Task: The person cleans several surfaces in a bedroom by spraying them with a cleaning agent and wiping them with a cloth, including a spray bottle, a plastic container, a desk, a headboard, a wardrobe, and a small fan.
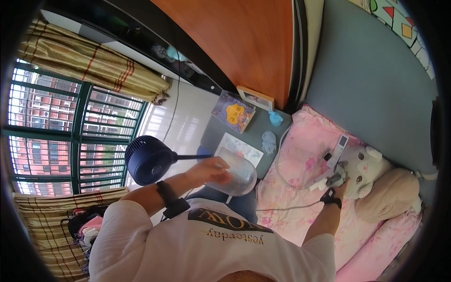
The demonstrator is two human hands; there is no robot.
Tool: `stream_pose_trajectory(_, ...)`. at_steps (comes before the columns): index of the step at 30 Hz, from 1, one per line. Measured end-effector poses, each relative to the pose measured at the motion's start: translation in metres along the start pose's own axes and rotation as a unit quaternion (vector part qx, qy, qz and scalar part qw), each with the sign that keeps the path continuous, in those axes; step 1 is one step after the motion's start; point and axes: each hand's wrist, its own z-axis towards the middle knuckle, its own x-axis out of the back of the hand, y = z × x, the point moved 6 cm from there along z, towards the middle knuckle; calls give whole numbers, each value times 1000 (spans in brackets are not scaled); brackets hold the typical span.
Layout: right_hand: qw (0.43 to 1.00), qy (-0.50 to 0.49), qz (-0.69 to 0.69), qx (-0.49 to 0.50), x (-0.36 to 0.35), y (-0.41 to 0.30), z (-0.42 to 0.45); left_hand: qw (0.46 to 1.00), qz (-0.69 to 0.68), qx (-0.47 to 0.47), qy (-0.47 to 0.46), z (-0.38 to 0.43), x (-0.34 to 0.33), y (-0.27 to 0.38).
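My left hand (211,171), with a black band on the wrist, is over a translucent rounded plastic container (243,178). Its fingers are partly curled, and whether they grip the container's edge is unclear. On the right, my right hand (340,189) wears a black watch and reaches onto the bed. It holds a crumpled grey cloth (337,173) against a white plush toy (363,167); part of the fingers is hidden. A white power strip (318,184) lies just left of that hand. Above it is a white remote control (338,149).
A dark blue fan (149,160) stands left of my left arm. The grey bedside table (243,137) bears a book (233,112), a picture frame (256,98) and a printed sheet (243,149). Cables cross the pink floral bedding (278,197). A beige cushion (391,194) lies beyond the plush toy.
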Motion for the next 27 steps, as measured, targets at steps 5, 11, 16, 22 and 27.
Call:
stream_pose_trajectory(5, 893, 102, -383, 216, 53, -38, 26, 1000, 18, 3, 3, 24, -23, 19)
stream_pose_trajectory(11, 951, 126, 242, 143, -20, -88, -39, 998, 51, 1, 40, 29, -27, 10)
stream_pose_trajectory(16, 948, -102, 216, 209, 34, -237, -150, 997, 70, 17, -20, 45, -42, 8)
stream_pose_trajectory(22, 921, -176, 143, 316, 4, -364, -264, 994, 100, 36, -34, 49, -57, 6)
stream_pose_trajectory(27, 912, -149, 155, 348, 22, -416, -301, 993, 106, 25, -37, 51, -68, 7)
